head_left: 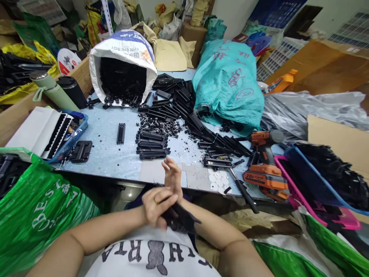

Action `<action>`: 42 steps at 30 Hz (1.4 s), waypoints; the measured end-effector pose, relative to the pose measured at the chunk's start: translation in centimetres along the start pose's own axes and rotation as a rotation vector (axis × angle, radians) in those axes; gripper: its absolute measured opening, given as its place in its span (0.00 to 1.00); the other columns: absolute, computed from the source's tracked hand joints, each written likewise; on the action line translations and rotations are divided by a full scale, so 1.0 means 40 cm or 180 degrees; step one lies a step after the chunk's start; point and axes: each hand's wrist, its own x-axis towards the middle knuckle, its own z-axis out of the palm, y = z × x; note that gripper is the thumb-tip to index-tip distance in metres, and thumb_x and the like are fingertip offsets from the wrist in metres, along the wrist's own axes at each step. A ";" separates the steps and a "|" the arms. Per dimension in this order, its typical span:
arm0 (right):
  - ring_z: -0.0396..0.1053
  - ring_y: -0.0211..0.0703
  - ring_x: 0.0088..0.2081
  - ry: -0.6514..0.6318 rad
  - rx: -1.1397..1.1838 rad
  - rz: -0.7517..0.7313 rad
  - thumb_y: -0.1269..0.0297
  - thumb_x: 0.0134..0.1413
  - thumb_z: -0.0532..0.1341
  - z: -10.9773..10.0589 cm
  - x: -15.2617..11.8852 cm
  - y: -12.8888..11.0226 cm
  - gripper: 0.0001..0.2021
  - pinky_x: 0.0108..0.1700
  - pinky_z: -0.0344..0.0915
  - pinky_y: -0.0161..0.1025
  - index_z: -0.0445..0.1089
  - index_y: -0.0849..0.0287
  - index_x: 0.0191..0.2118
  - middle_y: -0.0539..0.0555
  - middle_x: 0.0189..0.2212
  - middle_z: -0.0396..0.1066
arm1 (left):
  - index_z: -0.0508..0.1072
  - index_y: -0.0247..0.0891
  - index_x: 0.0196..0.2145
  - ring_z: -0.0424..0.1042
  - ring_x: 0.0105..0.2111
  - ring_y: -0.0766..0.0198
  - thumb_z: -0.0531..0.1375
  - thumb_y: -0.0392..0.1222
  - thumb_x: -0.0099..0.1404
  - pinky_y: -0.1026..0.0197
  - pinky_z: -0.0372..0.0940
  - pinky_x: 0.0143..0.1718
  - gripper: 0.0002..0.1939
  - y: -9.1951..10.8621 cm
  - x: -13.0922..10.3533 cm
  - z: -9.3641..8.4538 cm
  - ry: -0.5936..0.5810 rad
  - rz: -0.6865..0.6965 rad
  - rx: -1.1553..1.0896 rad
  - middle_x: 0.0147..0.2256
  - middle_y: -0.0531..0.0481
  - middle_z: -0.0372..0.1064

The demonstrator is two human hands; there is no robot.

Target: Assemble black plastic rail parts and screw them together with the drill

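Observation:
My left hand (pixel 157 204), with a ring on one finger, reaches across the base of my right hand in front of my shirt. Its fingers and thumb close around the edge of a black wrist wrap (pixel 183 218), which lies along my right wrist and is blurred. My right hand (pixel 173 177) points up, fingers loosely apart and slightly curled, holding nothing. Just beyond it on the table, several black plastic bars (pixel 152 145) lie stacked in a row. Behind them is a scatter of screws and small black parts (pixel 161 125).
An orange cordless drill (pixel 266 165) and a black-handled tool (pixel 245 190) lie at the right table edge. A white sack (pixel 123 46) and a teal sack (pixel 230 77) stand at the back. A blue basket (pixel 72 136) sits left; green bags (pixel 54 207) flank me.

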 end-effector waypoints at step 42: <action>0.63 0.40 0.24 -0.1932 -0.1804 0.1305 0.57 0.42 0.63 -0.319 0.155 0.107 0.17 0.22 0.61 0.38 0.71 0.48 0.42 0.51 0.31 0.69 | 0.64 0.27 0.34 0.54 0.54 0.49 0.60 0.36 0.58 0.41 0.47 0.55 0.10 -1.001 0.244 -0.390 0.1349 -0.4076 0.2297 0.46 0.35 0.62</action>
